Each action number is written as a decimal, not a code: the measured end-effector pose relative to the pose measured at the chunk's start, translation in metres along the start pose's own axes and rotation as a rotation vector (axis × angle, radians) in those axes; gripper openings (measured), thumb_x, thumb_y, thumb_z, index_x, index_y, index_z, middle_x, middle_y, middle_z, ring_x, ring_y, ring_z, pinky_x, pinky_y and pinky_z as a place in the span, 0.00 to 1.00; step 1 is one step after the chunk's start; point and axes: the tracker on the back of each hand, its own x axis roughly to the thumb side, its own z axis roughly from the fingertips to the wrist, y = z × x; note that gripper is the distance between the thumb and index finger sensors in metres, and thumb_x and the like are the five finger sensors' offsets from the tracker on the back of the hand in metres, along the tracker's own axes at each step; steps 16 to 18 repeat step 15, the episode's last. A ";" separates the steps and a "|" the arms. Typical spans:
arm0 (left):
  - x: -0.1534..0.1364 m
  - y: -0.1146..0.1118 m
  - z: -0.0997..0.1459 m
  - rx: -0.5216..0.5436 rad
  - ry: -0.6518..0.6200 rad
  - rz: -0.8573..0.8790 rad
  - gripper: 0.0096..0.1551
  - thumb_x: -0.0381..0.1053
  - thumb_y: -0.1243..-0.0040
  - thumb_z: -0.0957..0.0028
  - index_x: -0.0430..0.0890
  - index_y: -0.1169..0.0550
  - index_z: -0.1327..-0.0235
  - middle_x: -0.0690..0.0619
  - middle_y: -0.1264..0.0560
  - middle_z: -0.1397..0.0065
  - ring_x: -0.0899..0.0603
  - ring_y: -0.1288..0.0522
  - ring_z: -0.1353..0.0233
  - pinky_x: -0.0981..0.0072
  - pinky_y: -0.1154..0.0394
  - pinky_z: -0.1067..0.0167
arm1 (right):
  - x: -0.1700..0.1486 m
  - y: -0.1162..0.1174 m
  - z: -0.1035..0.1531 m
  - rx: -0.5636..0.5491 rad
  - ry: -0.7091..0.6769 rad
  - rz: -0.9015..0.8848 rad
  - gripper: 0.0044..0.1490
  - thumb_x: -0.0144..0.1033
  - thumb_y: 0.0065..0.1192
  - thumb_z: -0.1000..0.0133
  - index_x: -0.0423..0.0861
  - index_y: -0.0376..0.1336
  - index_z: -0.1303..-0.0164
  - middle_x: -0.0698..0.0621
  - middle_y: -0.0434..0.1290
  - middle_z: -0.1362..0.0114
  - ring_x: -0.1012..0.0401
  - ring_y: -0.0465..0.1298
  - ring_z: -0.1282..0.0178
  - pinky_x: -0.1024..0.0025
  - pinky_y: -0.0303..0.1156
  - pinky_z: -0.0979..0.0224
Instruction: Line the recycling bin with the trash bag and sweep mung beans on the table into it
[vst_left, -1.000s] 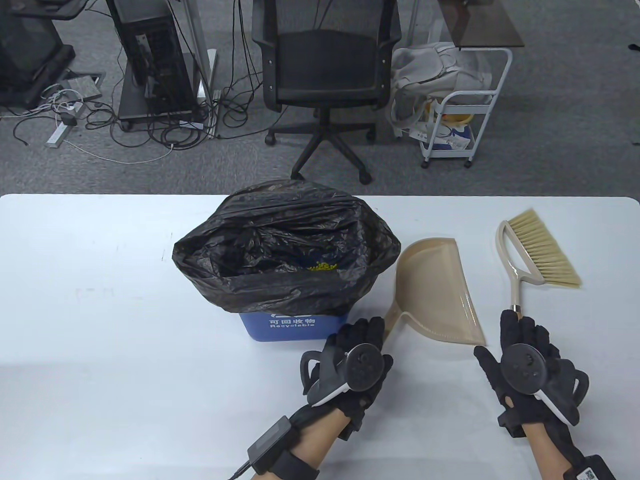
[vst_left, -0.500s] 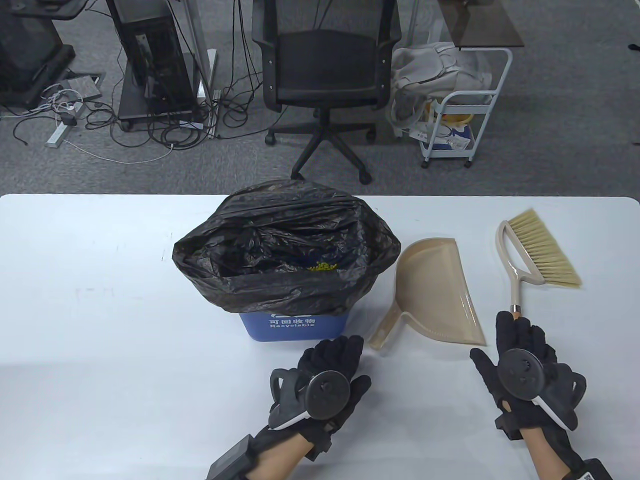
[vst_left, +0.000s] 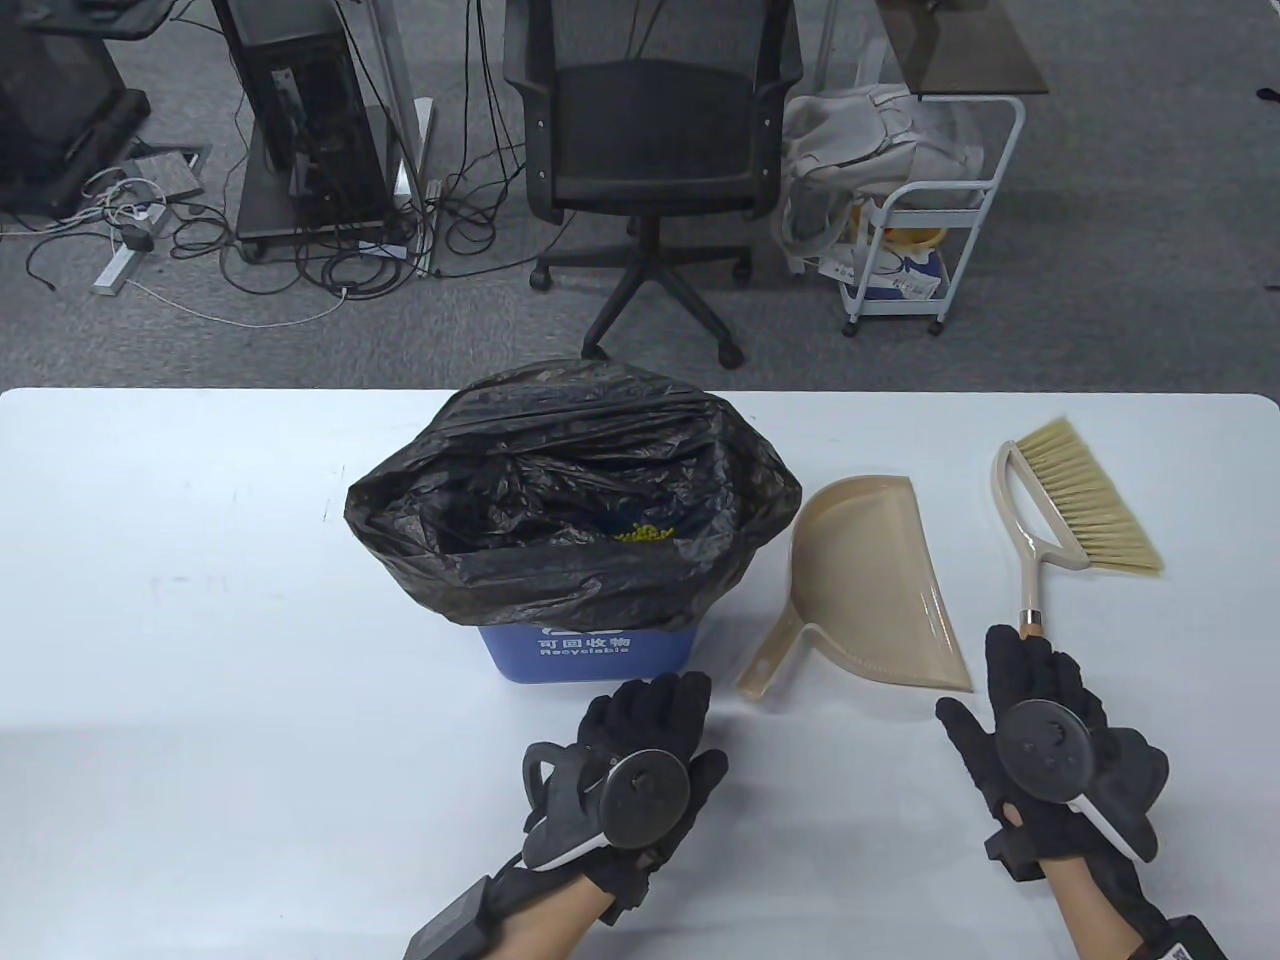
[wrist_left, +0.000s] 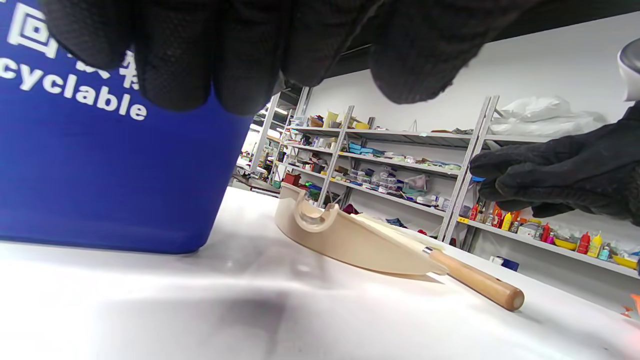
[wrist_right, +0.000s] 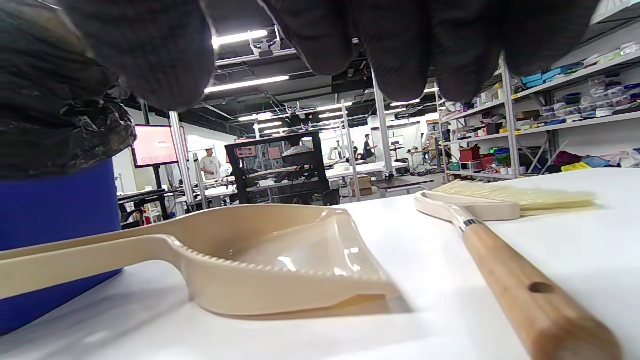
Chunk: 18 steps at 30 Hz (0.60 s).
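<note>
The blue recycling bin (vst_left: 585, 655) stands mid-table, lined with a black trash bag (vst_left: 570, 470); yellow-green mung beans (vst_left: 645, 533) lie inside it. A beige dustpan (vst_left: 875, 580) lies flat to its right, and beyond that a brush (vst_left: 1075, 500) with a wooden handle (wrist_right: 520, 280). My left hand (vst_left: 655, 705) hovers in front of the bin with relaxed fingers (wrist_left: 240, 50), holding nothing and clear of the dustpan handle (vst_left: 765, 675). My right hand (vst_left: 1030, 665) hovers over the end of the brush handle without gripping it; the left wrist view shows the right hand (wrist_left: 560, 175) above the handle (wrist_left: 480, 285).
The white table (vst_left: 200, 600) carries only these items. An office chair (vst_left: 650, 150) and a white cart (vst_left: 920, 220) stand behind the table's far edge, with cables and equipment at the back left.
My left hand has let go of the dustpan handle and drawn back toward the lower left. My right hand has slid slightly back along the brush handle. Dustpan and brush lie still.
</note>
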 end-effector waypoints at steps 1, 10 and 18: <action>0.000 0.000 0.000 0.000 -0.001 0.001 0.42 0.54 0.34 0.47 0.34 0.28 0.22 0.29 0.26 0.25 0.17 0.27 0.29 0.20 0.34 0.36 | 0.001 -0.001 0.001 -0.002 -0.006 -0.002 0.56 0.57 0.60 0.46 0.32 0.54 0.16 0.22 0.63 0.23 0.25 0.65 0.25 0.28 0.62 0.31; 0.000 0.000 0.001 0.004 0.010 0.003 0.42 0.54 0.34 0.47 0.34 0.27 0.22 0.29 0.26 0.25 0.17 0.27 0.29 0.20 0.34 0.36 | 0.010 -0.006 0.008 -0.020 -0.045 -0.008 0.56 0.56 0.60 0.46 0.32 0.54 0.16 0.22 0.63 0.23 0.25 0.64 0.25 0.28 0.62 0.31; 0.002 0.000 0.001 0.003 0.009 0.002 0.42 0.55 0.34 0.46 0.34 0.28 0.22 0.29 0.26 0.25 0.17 0.27 0.29 0.20 0.34 0.36 | 0.010 -0.004 0.008 -0.009 -0.035 -0.003 0.56 0.56 0.60 0.46 0.32 0.54 0.16 0.22 0.63 0.23 0.25 0.64 0.26 0.28 0.62 0.31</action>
